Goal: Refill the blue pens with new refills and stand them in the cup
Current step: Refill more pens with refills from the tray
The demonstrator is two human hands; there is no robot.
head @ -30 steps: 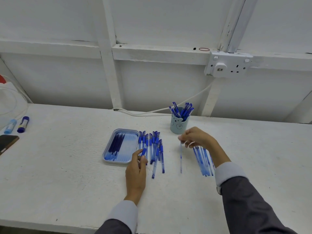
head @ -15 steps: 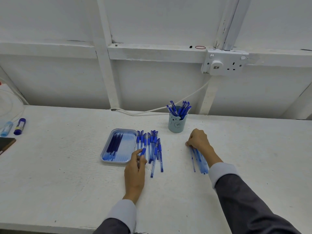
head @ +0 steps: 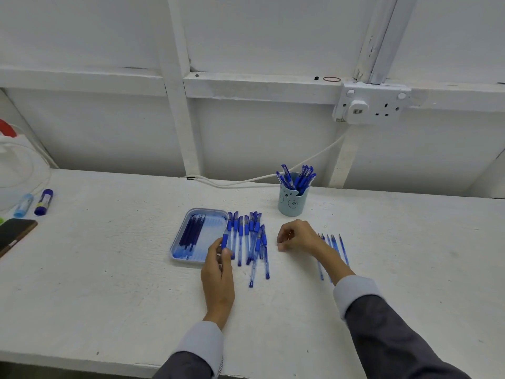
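My left hand (head: 218, 272) grips one blue pen (head: 224, 240) by its lower end, just right of the blue tray (head: 177, 243). The tray holds dark blue refills (head: 193, 231). A row of blue pens (head: 252, 242) lies on the white table beside the tray. My right hand (head: 297, 236) hovers low between that row and a pile of thin refills (head: 334, 246); its fingers are loosely curled and hold nothing. A pale blue bear cup (head: 292, 205) behind my right hand holds several capped pens (head: 296, 177).
A dark phone (head: 15, 233) and two glue sticks (head: 43, 198) lie at the far left. A white cable (head: 246, 181) runs along the wall to a socket (head: 371, 103). The table's front edge is close below my sleeves.
My right hand laid the refill it held on the right-hand pile, then moved left toward the pen row with nothing in it. My left hand kept its pen.
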